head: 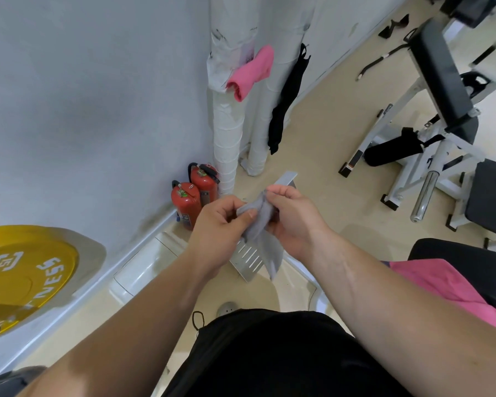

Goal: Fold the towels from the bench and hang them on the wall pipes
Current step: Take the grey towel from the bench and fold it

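Note:
Both hands hold a small grey towel (260,224) in front of me, bunched and hanging down between them. My left hand (219,224) pinches its left part with thumb and fingers. My right hand (294,217) pinches its top edge. On the white wrapped wall pipes (226,133) ahead, a folded pink towel (251,71) hangs high up and a black towel (288,98) hangs further right. Another pink towel (447,285) lies on a black bench pad (470,253) at my right.
Two red fire extinguishers (194,199) stand on the floor by the pipes. A grey slotted metal plate (248,256) lies under my hands. A yellow weight plate (26,276) is at the left wall. A white-framed weight bench (441,90) fills the right side.

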`<state>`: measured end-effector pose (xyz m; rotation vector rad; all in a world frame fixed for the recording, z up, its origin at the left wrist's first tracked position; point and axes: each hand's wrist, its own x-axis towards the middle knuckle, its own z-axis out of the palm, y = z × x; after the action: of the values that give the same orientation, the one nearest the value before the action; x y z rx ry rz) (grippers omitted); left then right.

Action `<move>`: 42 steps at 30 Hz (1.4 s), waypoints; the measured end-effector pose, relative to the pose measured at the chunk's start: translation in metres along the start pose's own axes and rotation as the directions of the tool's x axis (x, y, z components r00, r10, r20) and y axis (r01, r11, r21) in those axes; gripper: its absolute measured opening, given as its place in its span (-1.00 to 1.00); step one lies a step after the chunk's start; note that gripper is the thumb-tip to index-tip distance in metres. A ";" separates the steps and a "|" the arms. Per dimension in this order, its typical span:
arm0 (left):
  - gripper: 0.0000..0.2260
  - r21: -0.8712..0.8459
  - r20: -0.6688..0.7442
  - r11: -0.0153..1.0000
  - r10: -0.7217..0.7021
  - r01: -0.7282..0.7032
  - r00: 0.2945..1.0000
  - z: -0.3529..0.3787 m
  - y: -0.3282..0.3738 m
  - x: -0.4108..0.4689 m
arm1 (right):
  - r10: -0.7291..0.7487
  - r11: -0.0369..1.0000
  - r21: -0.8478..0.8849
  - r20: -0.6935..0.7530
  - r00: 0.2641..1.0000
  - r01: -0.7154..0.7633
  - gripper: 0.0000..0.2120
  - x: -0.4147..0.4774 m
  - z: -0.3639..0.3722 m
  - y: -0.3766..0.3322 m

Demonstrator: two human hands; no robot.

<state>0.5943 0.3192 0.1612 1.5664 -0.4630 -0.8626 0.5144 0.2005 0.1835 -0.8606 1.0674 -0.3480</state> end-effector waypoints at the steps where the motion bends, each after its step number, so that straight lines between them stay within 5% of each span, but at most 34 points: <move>1: -0.83 -0.008 -0.025 1.000 0.009 -0.009 1.000 0.002 0.000 -0.001 | -0.003 0.999 0.053 0.028 1.000 0.002 -0.88 -0.004 0.001 -0.002; 5: -0.88 -0.093 -0.100 0.996 -0.013 0.004 0.995 -0.003 0.003 -0.002 | -0.029 0.991 0.132 0.162 0.986 0.008 -0.68 -0.014 0.002 -0.004; 8: -0.87 -0.196 -0.093 0.980 -0.056 0.036 0.994 -0.007 0.004 -0.001 | -0.156 0.976 -0.113 0.232 0.960 0.186 -0.60 -0.016 0.000 0.003; 11: -0.86 -0.298 -0.064 0.953 -0.085 0.062 0.994 -0.010 0.002 -0.002 | -0.300 0.823 -0.393 0.312 0.902 0.410 -0.61 -0.017 0.000 0.006; 15: -0.80 -0.395 -0.024 0.912 -0.130 0.110 0.991 -0.012 0.000 -0.009 | -0.463 0.563 -0.554 0.404 0.789 0.614 -0.73 -0.013 0.003 0.009; 20: -0.78 -0.461 0.007 0.879 -0.138 0.125 0.990 -0.014 -0.002 -0.015 | -0.567 0.384 -0.588 0.459 0.684 0.712 -0.80 -0.010 0.004 0.008; 29: -0.78 -0.541 -0.009 0.822 -0.215 0.176 0.977 -0.017 0.005 -0.019 | -0.519 0.163 -0.581 0.637 0.570 0.797 -0.89 0.003 0.000 0.002; 31: -0.78 -0.553 -0.017 0.811 -0.241 0.192 0.970 -0.016 0.004 -0.017 | -0.547 0.012 -0.564 0.688 0.477 0.826 -0.91 0.004 -0.002 -0.001; 34: -0.78 -0.566 -0.010 0.802 -0.241 0.193 0.970 -0.013 0.008 -0.013 | -0.571 -0.275 -0.449 0.787 0.231 0.850 -0.82 0.010 -0.005 -0.007; 36: -0.77 -0.537 -0.016 0.827 -0.207 0.166 0.978 -0.010 0.010 -0.008 | -0.578 -0.250 -0.414 0.789 0.208 0.875 -0.80 0.016 -0.006 -0.016; 39: -0.74 -0.376 -0.081 0.923 -0.126 0.087 0.989 -0.004 0.016 -0.003 | -0.551 -0.103 -0.415 0.781 0.295 0.904 -0.80 0.023 -0.009 -0.027; 42: -0.74 -0.226 -0.097 0.974 -0.049 0.026 0.994 0.009 0.023 0.003 | -0.547 -0.066 -0.420 0.774 0.319 0.905 -0.81 0.034 -0.015 -0.035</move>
<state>0.5935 0.3069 0.1828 1.4057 -0.2538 -0.8293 0.5224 0.1499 0.1856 -2.4332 0.0990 -0.5711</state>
